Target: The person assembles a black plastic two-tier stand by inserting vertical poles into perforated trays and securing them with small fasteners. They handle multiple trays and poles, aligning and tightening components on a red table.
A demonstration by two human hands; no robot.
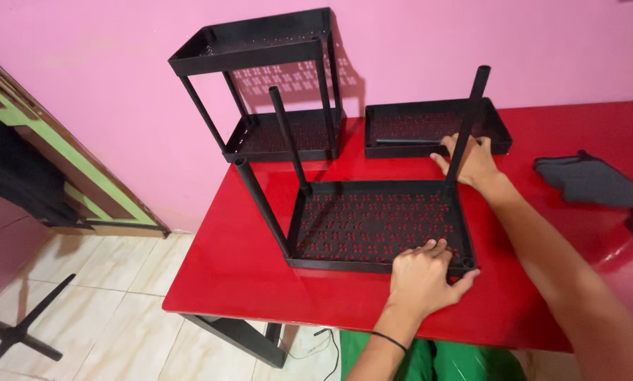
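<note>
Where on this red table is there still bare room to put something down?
The red table is bare at its near-left corner, left of the front tray. Another bare strip runs between the right forearm and the grey cloth. The back is crowded: the two-tier rack and the spare tray stand close together, and both hands grip the front tray.

The glossy red table (239,261) carries a two-tier black rack (274,85), two perforated black trays (373,226) (429,127) and grey gloves (588,180).
</note>
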